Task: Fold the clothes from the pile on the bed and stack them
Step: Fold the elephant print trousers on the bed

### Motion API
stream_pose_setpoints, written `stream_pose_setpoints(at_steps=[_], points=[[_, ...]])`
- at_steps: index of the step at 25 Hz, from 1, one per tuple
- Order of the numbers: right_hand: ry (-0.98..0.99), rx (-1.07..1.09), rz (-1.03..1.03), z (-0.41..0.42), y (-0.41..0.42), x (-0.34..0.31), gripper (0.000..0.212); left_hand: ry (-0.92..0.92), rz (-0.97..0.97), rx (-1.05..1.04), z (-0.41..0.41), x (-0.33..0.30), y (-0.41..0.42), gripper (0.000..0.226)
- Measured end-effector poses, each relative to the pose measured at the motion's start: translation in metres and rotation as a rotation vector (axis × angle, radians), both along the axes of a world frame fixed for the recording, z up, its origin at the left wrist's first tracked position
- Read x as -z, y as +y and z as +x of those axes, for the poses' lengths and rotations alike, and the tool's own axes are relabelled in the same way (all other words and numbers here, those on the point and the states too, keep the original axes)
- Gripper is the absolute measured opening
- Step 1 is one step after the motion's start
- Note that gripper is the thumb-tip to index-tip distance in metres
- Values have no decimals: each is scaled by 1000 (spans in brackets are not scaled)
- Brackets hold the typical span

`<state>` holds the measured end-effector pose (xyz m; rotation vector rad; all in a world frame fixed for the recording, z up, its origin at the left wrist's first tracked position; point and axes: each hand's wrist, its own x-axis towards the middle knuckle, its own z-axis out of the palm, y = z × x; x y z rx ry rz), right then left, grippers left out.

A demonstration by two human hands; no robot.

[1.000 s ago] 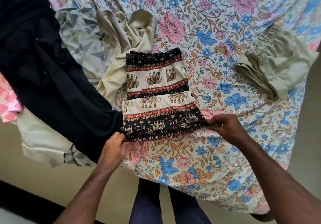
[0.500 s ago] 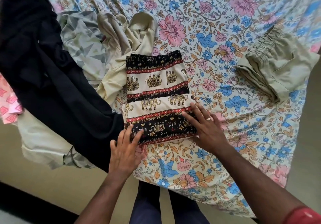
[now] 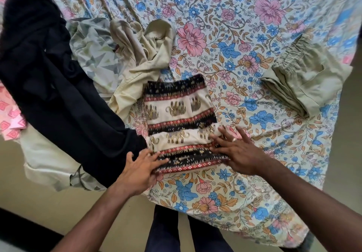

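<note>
Folded garment [image 3: 180, 122] centre on bed [image 3: 225, 26]; pile [image 3: 58, 79] left; folded trousers [image 3: 307, 81], apparently, right.

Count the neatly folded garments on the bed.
2: the elephant-print black, cream and red folded garment under both hands near the front edge; the olive-green folded elastic-waist garment far right. Pile may hide others.

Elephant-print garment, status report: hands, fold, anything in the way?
Left hand and right hand flat, open on elephant-print garment. Garment folded, not stacked on folded khaki shorts. Black garment touches its left edge.

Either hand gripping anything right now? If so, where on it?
Nothing is gripped. Both hands lie flat, fingers spread, on the elephant-print cloth: left hand on its near left corner, right hand on its near right edge.
</note>
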<state>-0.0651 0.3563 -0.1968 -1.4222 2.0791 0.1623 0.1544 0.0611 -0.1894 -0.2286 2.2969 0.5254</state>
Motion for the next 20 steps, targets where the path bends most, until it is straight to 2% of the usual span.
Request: stream_pose_setpoints(at_steps=[2,4,6,8,10,13,15,17,20], points=[[-196,45,151,7,13,-22,57,-127,192,13,3,-21,1,48],[-387,122,240,9,20,-38,53,-277,346,-14,-4,-39,0,49],[-668,336,189,3,22,-47,40,-363,486,-108,-13,-42,-6,50],[-872,621,61,-10,13,-48,16,-349,614,-297,-25,-41,-18,47],[-826,780,-80,-25,-6,-45,14,-291,702,-583,-38,-36,-32,34],[-857,1102,-309,-40,-34,-27,22,-68,740,-996,-62,-20,-43,34],[-873,1320,-343,-39,-45,-7,48,94,584,-1210,-73,-5,-40,45],[-791,1378,-261,-30,-47,13,79,122,391,-1282,-73,3,-22,70],[-549,1312,-192,-6,-48,32,87,106,215,-1352,-68,10,12,95]])
